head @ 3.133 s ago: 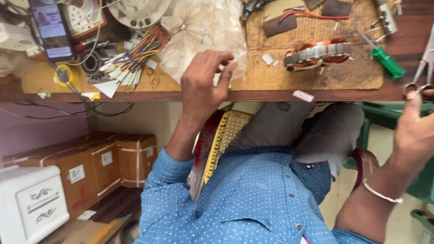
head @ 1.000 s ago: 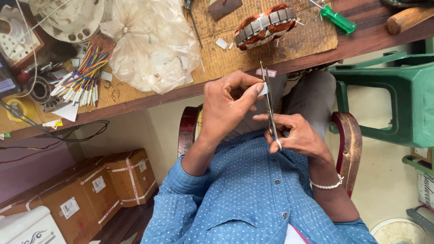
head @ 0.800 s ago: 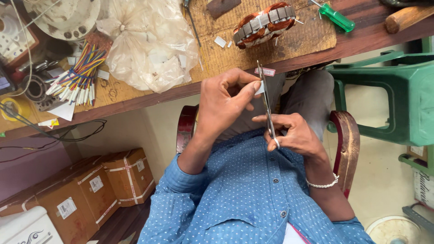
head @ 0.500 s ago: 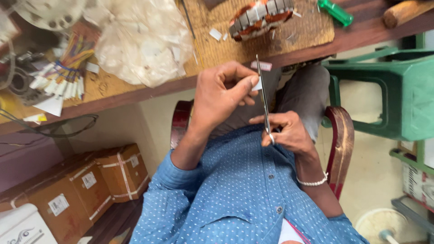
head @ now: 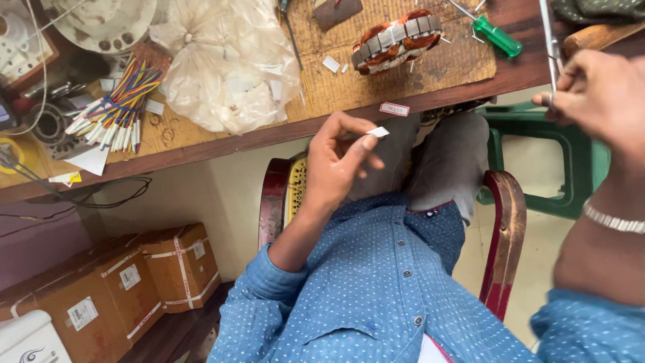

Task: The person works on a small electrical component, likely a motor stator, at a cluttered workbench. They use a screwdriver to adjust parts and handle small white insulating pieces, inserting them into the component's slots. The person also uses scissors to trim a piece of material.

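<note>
Pinching paper slip [head: 378,132], left hand [head: 336,165] raised

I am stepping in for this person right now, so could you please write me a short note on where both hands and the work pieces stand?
Left hand: pinches a small white paper slip between thumb and fingertip, held over the lap below the bench edge.
Right hand: raised at the bench's right end, gripping thin metal scissors, blades pointing up.
Motor stator with copper windings lies on the brown mat, with more cut white slips beside it and a green screwdriver near.
Done: slips cut. Left: the held slip is not yet on the stator.
</note>
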